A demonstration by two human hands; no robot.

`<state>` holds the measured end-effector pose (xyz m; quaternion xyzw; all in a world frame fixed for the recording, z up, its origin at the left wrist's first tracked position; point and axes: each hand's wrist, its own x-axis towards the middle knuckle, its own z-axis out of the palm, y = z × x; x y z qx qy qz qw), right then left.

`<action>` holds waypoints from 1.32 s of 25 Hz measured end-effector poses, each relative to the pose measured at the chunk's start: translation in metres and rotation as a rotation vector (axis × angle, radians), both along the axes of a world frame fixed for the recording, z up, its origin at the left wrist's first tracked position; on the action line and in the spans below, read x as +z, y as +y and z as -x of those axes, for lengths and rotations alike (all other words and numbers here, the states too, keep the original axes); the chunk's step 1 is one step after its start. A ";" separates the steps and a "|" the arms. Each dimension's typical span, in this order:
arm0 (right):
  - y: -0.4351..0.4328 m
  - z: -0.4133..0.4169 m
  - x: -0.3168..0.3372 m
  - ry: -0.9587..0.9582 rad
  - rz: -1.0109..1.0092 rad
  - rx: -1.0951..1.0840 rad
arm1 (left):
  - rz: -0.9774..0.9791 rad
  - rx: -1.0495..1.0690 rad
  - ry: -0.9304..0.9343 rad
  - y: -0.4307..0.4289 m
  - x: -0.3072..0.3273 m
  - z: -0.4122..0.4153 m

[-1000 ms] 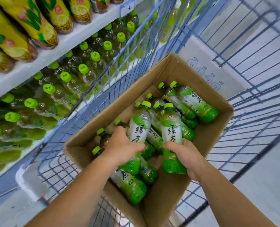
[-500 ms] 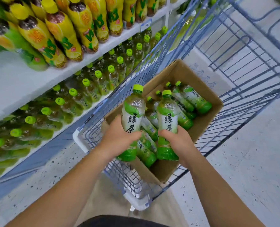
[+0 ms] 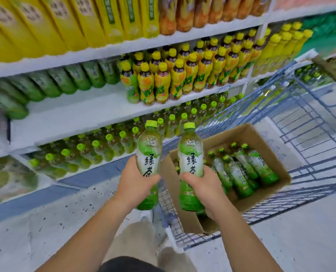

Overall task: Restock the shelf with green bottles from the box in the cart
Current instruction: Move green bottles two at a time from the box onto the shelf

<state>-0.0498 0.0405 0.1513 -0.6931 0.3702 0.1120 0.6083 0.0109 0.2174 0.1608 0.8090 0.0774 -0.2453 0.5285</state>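
Left hand point(image 3: 135, 185), right hand point(image 3: 204, 190) each grip an upright green bottle point(image 3: 148, 154), hands apart. Bare shelf point(image 3: 74, 112) up-left of them; best land bases flat

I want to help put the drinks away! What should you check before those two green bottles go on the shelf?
1. Left hand grips the left bottle round its body: ok.
2. Right hand grips the right bottle round its body: ok.
3. Both green caps are on: ok.
4. Both bottles are upright and lifted out of the box: ok.
5. Room to put them: the middle shelf has a bare stretch beside the yellow bottles: ok.
6. Same drink as the green-capped row on the lower shelf: labels there are blurred, cannot tell.
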 end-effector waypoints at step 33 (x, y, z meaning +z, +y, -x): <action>0.363 -0.341 -0.115 -0.341 0.178 0.451 | -0.043 0.447 -0.376 0.377 -0.116 -0.262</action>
